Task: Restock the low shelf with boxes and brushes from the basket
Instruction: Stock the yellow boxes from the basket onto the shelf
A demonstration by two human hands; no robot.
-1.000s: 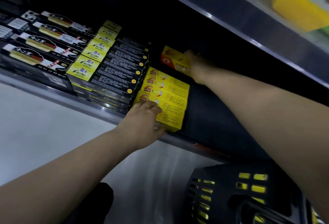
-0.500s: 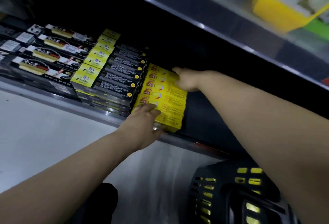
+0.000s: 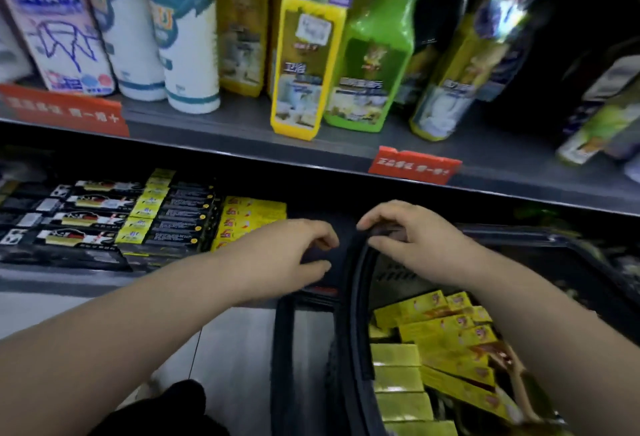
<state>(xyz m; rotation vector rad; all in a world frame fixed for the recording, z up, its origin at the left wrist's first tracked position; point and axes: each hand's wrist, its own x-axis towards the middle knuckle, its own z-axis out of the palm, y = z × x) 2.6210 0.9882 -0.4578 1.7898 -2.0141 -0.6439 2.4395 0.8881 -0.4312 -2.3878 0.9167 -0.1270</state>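
Boxes of yellow cardboard (image 3: pixel 436 338) lie in the black plastic basket (image 3: pixel 349 349), just below the dark low shelf (image 3: pixel 69 278). Our right hand (image 3: pixel 415 241) curls round the black basket handle (image 3: pixel 384 230); our left hand (image 3: pixel 287 255) is loosely curled and holds nothing. We should steady the basket, then lay one box flush against the shelved yellow row (image 3: pixel 252 217)

Blurred bottles (image 3: pixel 304 64), tops cropped; basket (image 3: pixel 355 314) cut off bottom-right; price tags (image 3: pixel 414 165) unreadable.
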